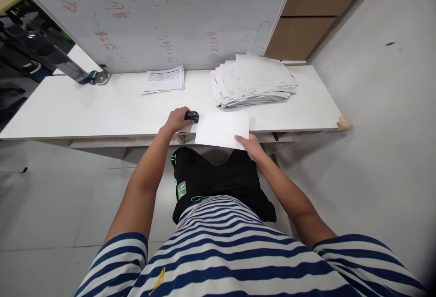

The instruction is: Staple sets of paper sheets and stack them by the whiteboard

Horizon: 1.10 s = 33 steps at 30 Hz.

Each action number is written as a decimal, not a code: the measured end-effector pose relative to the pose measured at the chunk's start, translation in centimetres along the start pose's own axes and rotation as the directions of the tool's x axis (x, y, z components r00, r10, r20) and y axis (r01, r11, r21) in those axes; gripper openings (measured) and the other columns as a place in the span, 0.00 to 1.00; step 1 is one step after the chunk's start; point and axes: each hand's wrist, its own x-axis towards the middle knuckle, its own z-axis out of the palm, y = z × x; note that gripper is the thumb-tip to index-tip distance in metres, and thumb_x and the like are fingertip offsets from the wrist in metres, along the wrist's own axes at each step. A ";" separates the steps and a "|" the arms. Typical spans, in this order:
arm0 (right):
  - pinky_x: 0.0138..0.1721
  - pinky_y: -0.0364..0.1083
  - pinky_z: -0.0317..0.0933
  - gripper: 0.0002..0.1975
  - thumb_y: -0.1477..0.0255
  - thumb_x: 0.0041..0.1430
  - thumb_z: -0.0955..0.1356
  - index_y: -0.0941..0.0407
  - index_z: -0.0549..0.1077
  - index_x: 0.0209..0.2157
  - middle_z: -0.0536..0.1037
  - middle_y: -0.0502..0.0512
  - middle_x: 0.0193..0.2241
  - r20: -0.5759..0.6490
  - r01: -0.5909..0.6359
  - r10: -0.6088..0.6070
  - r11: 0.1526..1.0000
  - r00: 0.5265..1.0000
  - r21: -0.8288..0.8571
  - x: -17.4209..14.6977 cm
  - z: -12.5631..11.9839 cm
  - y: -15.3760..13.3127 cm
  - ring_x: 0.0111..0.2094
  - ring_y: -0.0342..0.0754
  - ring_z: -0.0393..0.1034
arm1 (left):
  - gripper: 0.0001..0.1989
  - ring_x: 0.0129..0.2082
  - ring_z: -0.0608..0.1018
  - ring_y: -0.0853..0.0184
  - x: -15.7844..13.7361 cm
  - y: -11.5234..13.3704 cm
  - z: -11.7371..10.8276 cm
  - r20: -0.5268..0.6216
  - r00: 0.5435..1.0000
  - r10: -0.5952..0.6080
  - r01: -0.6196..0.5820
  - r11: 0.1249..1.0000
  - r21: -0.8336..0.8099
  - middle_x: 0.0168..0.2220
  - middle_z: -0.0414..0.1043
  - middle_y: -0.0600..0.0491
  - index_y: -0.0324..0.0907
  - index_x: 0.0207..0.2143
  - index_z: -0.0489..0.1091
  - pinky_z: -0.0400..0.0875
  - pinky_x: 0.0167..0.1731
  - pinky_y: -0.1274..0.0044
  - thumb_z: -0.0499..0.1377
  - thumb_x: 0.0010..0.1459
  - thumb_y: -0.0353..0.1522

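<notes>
My left hand is closed round a black stapler near the front edge of the white desk. The stapler's free end points right, close to the left edge of a white paper. With the thumb on top, my right hand grips that paper at its lower right corner. Part of the paper rests over the desk and part juts past its front edge. Whether it is one sheet or several I cannot tell. The fingers under the paper are hidden.
A tall, uneven pile of papers lies at the back right of the desk. Left of it is a low stack of printed sheets. A whiteboard with red writing stands behind, and a wall is on the right.
</notes>
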 end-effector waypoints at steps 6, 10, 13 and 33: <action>0.51 0.59 0.75 0.19 0.60 0.50 0.76 0.57 0.79 0.40 0.84 0.63 0.46 0.010 -0.029 0.029 1.000 1.000 -0.001 0.0 0.5 0.9 0.47 0.61 0.81 | 0.18 0.43 0.76 0.50 -0.2 0.3 -0.1 0.012 1.000 -0.028 0.029 0.999 -0.031 0.43 0.78 0.45 0.46 0.41 0.72 0.67 0.43 0.65 0.70 0.47 0.36; 0.51 0.59 0.75 0.18 0.60 0.51 0.76 0.57 0.80 0.40 0.84 0.63 0.47 0.001 -0.044 0.044 0.998 0.999 -0.040 0.0 0.5 0.5 0.47 0.62 0.81 | 0.19 0.43 0.76 0.50 -0.2 0.4 -0.3 0.002 1.000 -0.027 0.027 0.995 -0.092 0.40 0.78 0.46 0.47 0.39 0.71 0.67 0.44 0.65 0.71 0.44 0.36; 0.49 0.59 0.75 0.18 0.60 0.51 0.76 0.57 0.79 0.39 0.84 0.63 0.46 0.005 -0.033 0.033 0.998 0.999 -0.056 0.2 0.6 0.0 0.46 0.62 0.81 | 0.19 0.45 0.76 0.49 -0.3 0.5 -0.3 0.003 0.999 -0.034 0.034 0.991 -0.133 0.40 0.78 0.47 0.47 0.38 0.71 0.66 0.45 0.65 0.72 0.43 0.35; 0.55 0.56 0.71 0.21 0.59 0.48 0.77 0.56 0.79 0.42 0.84 0.61 0.46 0.091 -0.038 0.043 0.998 0.995 -0.048 1.8 1.5 -0.4 0.48 0.58 0.79 | 0.11 0.56 0.74 0.52 1.4 0.9 -3.5 -0.063 0.995 -0.077 0.050 0.936 -0.349 0.54 0.75 0.45 0.46 0.39 0.73 0.67 0.56 0.60 0.59 0.52 0.28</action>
